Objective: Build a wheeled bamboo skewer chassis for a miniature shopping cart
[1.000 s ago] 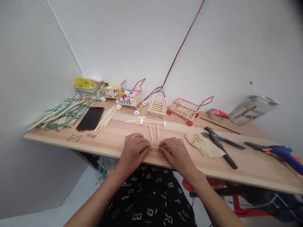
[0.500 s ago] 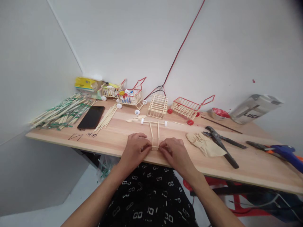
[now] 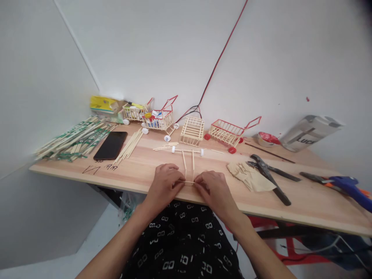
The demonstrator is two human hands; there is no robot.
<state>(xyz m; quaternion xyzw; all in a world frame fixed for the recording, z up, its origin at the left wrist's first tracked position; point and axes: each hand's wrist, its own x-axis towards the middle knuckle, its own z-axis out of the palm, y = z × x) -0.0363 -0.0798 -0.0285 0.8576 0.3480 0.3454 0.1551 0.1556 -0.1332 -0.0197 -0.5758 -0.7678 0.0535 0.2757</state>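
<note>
Just below the centre of the frame, a wooden stick assembly (image 3: 193, 161) sits on the bench (image 3: 130, 178), its white-wheeled axle (image 3: 188, 151) at the upper end. The left hand (image 3: 166, 181) and right hand (image 3: 212, 186) each have the grip pinched on opposite ends of its thin crosspiece (image 3: 189, 182). Pliers (image 3: 269, 179) lie right of centre, a phone (image 3: 111, 145) left.

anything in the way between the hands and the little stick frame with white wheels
Nothing visible: the left hand and right hand are at opposite ends of the near crosspiece of the stick frame, with nothing between.
</note>
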